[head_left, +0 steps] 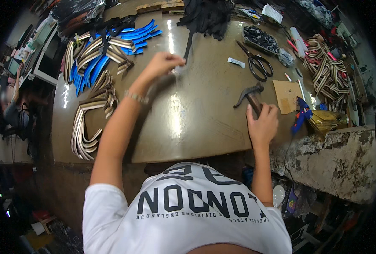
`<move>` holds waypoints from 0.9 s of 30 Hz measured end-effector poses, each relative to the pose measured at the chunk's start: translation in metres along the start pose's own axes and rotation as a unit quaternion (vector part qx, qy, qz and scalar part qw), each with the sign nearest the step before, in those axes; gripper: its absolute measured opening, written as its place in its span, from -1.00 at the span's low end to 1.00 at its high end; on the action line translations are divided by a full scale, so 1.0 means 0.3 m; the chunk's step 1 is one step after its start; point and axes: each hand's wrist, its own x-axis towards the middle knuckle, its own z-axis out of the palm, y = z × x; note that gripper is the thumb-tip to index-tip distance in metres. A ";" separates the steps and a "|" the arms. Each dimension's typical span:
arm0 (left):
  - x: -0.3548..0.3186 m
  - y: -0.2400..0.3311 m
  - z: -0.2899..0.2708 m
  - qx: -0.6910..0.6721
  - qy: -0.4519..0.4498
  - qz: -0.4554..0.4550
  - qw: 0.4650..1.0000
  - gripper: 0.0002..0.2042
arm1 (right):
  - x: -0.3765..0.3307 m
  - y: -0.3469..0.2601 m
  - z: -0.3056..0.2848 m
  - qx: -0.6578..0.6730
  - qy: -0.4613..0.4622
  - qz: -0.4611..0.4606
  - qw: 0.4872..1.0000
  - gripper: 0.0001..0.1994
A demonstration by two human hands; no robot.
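My left hand (164, 67) reaches over the table with its fingers pinched on the end of a black strap (188, 47). That strap runs up to a heap of black straps (206, 17) at the far side. Near the table's right front, my right hand (264, 125) is closed round the wooden handle of a hammer (251, 94). The hammer's metal head, with a curved claw, points away from me and lies low over the tabletop. Whether it rests on the surface I cannot tell.
Striped strips (83, 127) and blue strips (90, 72) lie at the left. Scissors (257, 63), a box of black buckles (260, 38), cardboard (286, 96) and a blue glue gun (301, 114) are at the right. More striped strips (329, 72) pile beyond. A person (12, 99) sits far left.
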 end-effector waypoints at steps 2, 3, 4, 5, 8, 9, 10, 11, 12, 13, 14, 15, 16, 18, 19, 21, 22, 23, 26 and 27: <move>-0.234 0.001 0.059 -0.094 -0.003 -0.054 0.994 -0.71 | -0.003 -0.074 -0.030 0.013 0.109 -0.092 0.990 -0.56; -0.340 0.000 0.090 -0.125 0.006 -0.076 0.989 -0.71 | -0.021 -0.140 -0.034 0.144 0.060 -0.112 0.981 -0.56; -0.425 0.002 0.119 -0.180 0.004 -0.087 0.980 -0.74 | -0.048 -0.219 -0.034 0.294 0.015 -0.108 0.950 -0.55; -0.496 0.004 0.133 -0.183 -0.006 -0.108 0.977 -0.72 | -0.076 -0.290 -0.032 0.572 -0.257 0.045 0.778 -0.57; -0.650 0.010 0.184 -0.180 0.016 -0.130 0.975 -0.71 | -0.110 -0.415 0.017 0.765 -0.564 0.238 0.199 -0.69; -0.682 0.013 0.195 -0.179 0.026 -0.129 0.975 -0.70 | -0.097 -0.434 0.045 0.749 -0.591 0.209 0.214 -0.73; -0.709 0.013 0.195 -0.157 0.031 -0.144 0.976 -0.72 | -0.072 -0.437 0.070 0.741 -0.599 0.189 0.237 -0.76; -0.734 0.012 0.199 -0.152 0.026 -0.129 0.980 -0.73 | -0.027 -0.426 0.095 0.728 -0.600 0.185 0.275 -0.79; -0.754 0.010 0.206 -0.139 0.026 -0.123 0.982 -0.73 | 0.025 -0.414 0.117 0.728 -0.601 0.157 0.291 -0.81; -0.776 0.006 0.209 -0.115 0.029 -0.132 0.984 -0.74 | 0.091 -0.400 0.137 0.741 -0.584 0.152 0.297 -0.85; -0.784 0.001 0.222 -0.110 0.036 -0.087 0.990 -0.76 | 0.177 -0.388 0.160 0.715 -0.593 0.128 0.347 -0.84; -0.796 -0.005 0.230 -0.092 0.035 -0.077 0.992 -0.77 | 0.260 -0.378 0.178 0.690 -0.584 0.082 0.420 -0.82; -0.804 -0.010 0.240 -0.064 0.029 -0.082 0.994 -0.77 | 0.349 -0.377 0.201 0.643 -0.572 0.087 0.503 -0.81; -0.812 -0.020 0.262 0.015 0.024 -0.071 0.997 -0.79 | 0.506 -0.383 0.249 0.631 -0.553 0.059 0.541 -0.80; -0.811 -0.024 0.271 0.029 0.025 -0.047 0.998 -0.79 | 0.555 -0.399 0.282 0.611 -0.522 -0.002 0.595 -0.77; -0.812 -0.025 0.293 0.066 0.036 0.008 0.997 -0.78 | 0.590 -0.449 0.367 0.609 -0.420 -0.039 0.672 -0.68; -0.808 -0.024 0.302 0.066 0.042 0.002 0.997 -0.78 | 0.603 -0.474 0.410 0.576 -0.394 -0.073 0.713 -0.71; -0.808 -0.021 0.310 0.086 0.046 -0.008 0.995 -0.77 | 0.603 -0.497 0.454 0.537 -0.372 -0.102 0.750 -0.73; -0.803 -0.008 0.324 0.137 0.056 -0.030 0.989 -0.76 | 0.534 -0.564 0.565 0.429 -0.271 -0.114 0.854 -0.73; -0.805 -0.002 0.325 0.144 0.063 -0.033 0.987 -0.75 | 0.520 -0.582 0.581 0.392 -0.200 -0.152 0.885 -0.75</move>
